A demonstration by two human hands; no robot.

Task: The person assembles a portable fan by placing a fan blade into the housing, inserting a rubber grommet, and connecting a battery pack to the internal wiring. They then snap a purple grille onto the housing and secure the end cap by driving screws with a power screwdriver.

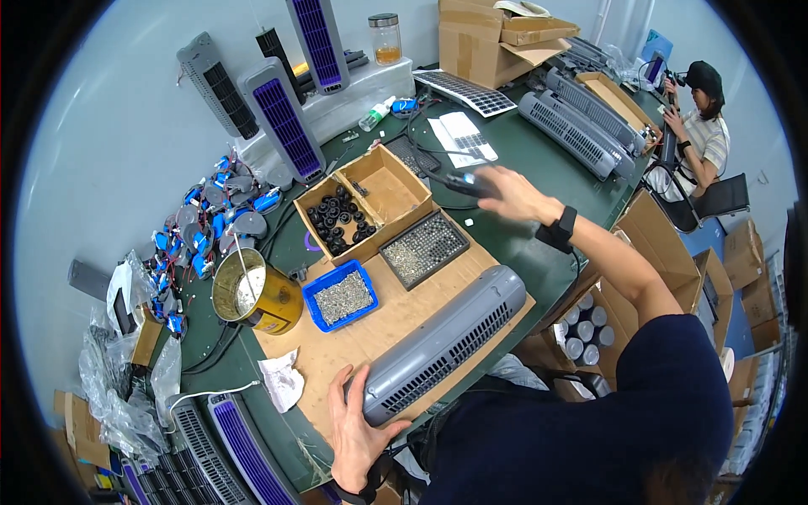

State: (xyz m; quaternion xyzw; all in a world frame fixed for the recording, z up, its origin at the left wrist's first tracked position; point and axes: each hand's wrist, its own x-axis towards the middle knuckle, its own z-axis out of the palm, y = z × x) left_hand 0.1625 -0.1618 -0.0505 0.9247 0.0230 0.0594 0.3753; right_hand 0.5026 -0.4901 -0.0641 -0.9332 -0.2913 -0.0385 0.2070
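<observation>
A grey slotted tower-fan housing (446, 345) lies at a slant on a sheet of cardboard on the bench in front of me. My left hand (357, 421) grips its near left end, fingers over the top and thumb along the lower side. Over the bench, beyond the far end of the housing, my right hand (512, 194) is closed round a dark electric screwdriver (471, 183) with a small light on it; the hand is slightly blurred. Closest to the screwdriver are a black tray (425, 248) of small metal parts and a white printed sheet (462, 139).
A blue bin (340, 295) of screws, a wooden box (391, 189) with black knobs and a yellow can (278, 303) stand left of the housing. Motors with blue parts (215, 210) pile up farther left. Upright fans (282, 118) stand behind. A co-worker (703, 135) sits far right.
</observation>
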